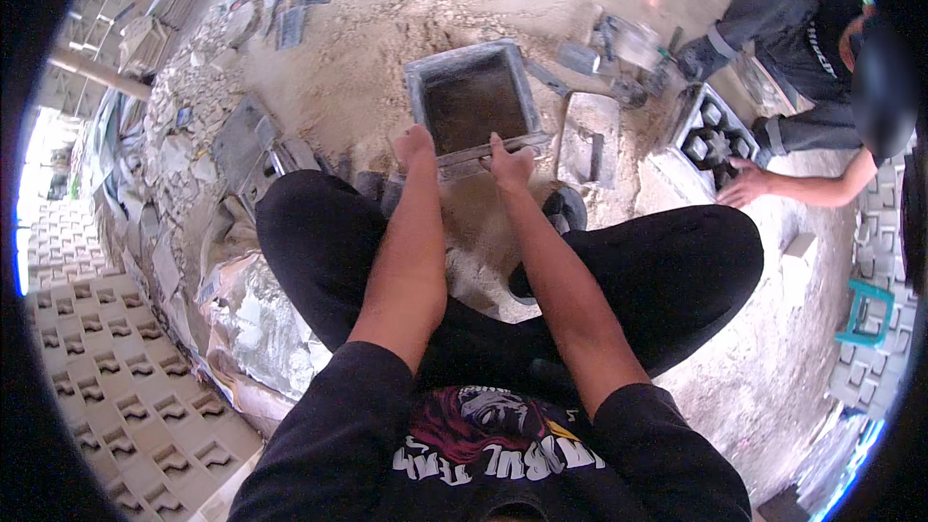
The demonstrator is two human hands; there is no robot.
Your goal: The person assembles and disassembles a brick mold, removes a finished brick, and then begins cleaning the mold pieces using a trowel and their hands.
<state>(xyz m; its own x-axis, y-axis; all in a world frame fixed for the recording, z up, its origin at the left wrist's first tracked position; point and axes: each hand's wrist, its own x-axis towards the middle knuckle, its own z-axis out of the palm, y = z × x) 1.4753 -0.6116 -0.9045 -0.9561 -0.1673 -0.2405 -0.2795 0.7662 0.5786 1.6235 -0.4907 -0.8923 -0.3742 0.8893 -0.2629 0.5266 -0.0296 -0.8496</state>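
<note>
A grey square box mould [418, 87] sits on the sandy ground in front of my crossed legs, its walls smeared with pale dust. Inside it the floor looks brown and flat. My left hand [416, 145] is closed on the near left corner of the mould. At the near right part of the same rim, my right hand [508, 164] grips with its thumb up on the edge. The fingers under the rim are partly hidden. Just right of the mould lies a dusty flat board [588, 126] with a dark slot-like mark.
At right a co-worker's hand [744, 184] touches a mould with a star-shaped dark core [713, 140]. Blurred tools [633, 48] lie beyond the board. Rubble [188, 145] spreads at left, above stacked patterned blocks [126, 367]. A green stool [865, 312] stands far right.
</note>
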